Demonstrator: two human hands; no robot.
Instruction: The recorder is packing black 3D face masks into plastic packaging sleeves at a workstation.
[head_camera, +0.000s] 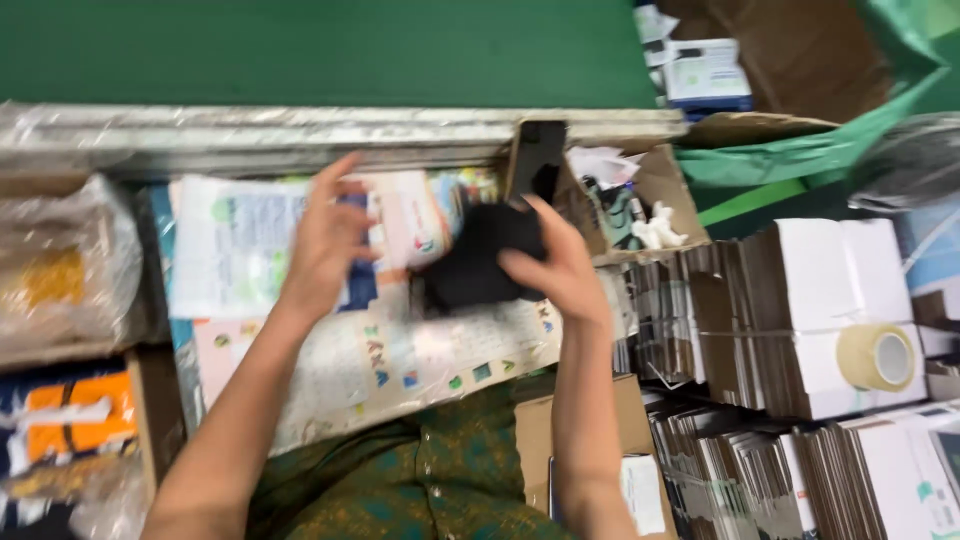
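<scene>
Head view: right hand (560, 272) gripping black pouch (478, 258), dark, soft, blurred, above printed paper sheets (400, 350).
Left hand (325, 240) empty, fingers spread, just beside. Metal rail (250, 135) close behind, stacked flat cartons (790, 320) crowding right; little open room.

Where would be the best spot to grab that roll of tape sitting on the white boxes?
Probably by its outer rim. The roll of tape lies tilted on the stack of flat white boxes, with its open hole facing up and towards the camera. Coming from above, fingers could pinch across the ring, or one could hook through the hole. Nothing lies on top of it.
</scene>
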